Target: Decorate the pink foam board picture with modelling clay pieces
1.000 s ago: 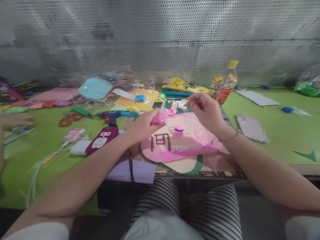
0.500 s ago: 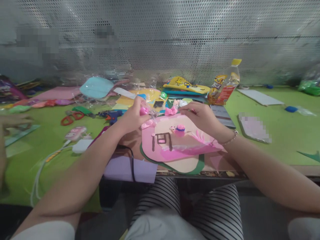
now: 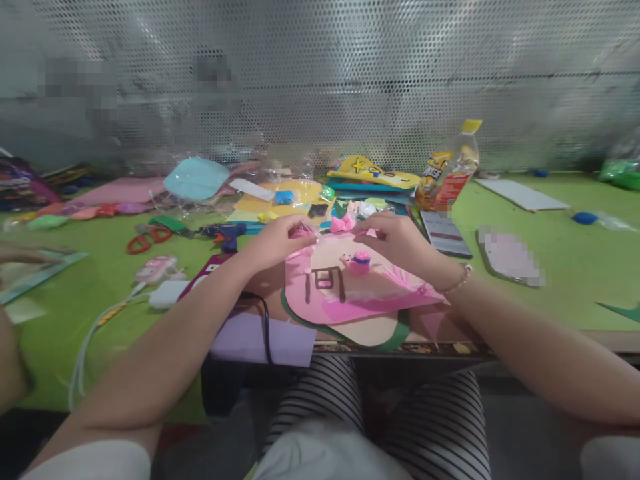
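My left hand (image 3: pixel 275 241) is closed around a clear wrapper with pink clay (image 3: pixel 303 231) in it, above the upper left edge of a pink paper craft (image 3: pixel 299 293). My right hand (image 3: pixel 393 235) hovers over the craft's upper right edge with its fingers pinched; whether anything is between them is hidden. Close to those fingertips sits a pink clay bow (image 3: pixel 342 223). On the craft's cream middle are a pink clay snail (image 3: pixel 359 261) with a blue band and dark clay strokes (image 3: pixel 326 279). Green paper (image 3: pixel 400 333) shows beneath its lower edge.
Orange-handled scissors (image 3: pixel 145 240), a blue glue gun (image 3: pixel 227 235) and a white charger (image 3: pixel 167 293) with a cable lie left. Behind stand a drink bottle (image 3: pixel 453 170) and yellow cutouts (image 3: pixel 373 175). A phone (image 3: pixel 445 233) lies right. Another person's hand (image 3: pixel 25 255) is far left.
My left hand has come down and slightly right, with the wrapped pink clay lower in its fingers. My right hand has dropped slightly. The other person's hand has shifted at the left edge.
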### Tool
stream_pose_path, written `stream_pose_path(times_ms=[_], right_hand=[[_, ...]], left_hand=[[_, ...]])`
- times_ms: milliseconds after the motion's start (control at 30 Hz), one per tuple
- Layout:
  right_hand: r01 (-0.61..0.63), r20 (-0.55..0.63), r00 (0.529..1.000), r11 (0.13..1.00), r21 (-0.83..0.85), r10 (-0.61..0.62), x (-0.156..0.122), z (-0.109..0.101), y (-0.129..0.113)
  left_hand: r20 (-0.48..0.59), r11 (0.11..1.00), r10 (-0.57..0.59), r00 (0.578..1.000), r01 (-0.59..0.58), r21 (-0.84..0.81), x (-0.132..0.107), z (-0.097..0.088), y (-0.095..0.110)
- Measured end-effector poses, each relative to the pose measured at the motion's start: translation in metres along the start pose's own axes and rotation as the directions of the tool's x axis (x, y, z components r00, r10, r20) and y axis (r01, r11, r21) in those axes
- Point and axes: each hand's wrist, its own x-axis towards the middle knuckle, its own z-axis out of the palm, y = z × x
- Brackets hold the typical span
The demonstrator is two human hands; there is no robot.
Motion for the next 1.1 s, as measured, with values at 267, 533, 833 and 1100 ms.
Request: stream_pose_path(times_ms=[267, 533, 833, 1100], right_hand=[[0.102, 0.093, 0.990, 0.993, 0.058, -0.107, -0.007, 0.001, -0.018], [0.325, 0.160, 0.932, 0.946, 0.022, -0.324, -0.013, -0.004, -0.030], [0.301, 0.182, 0.942, 0.949, -0.095, -0.280, -0.012, -0.002, -0.035], [0.319, 0.203, 0.933, 0.944, -0.081, -0.297, -0.013, 0.007, -0.032]], left_hand=[[0.171, 0.983, 0.063, 0.983, -0.091, 0.161, -0.009, 0.010, 0.017], [0.140, 0.944, 0.004, 0.990, -0.049, 0.325, -0.012, 0.019, 0.024], [0.191, 0.972, 0.122, 0.974, -0.156, 0.176, -0.013, 0.019, 0.024], [0.308, 0.977, 0.142, 0.941, -0.183, 0.107, -0.013, 0.025, 0.023]])
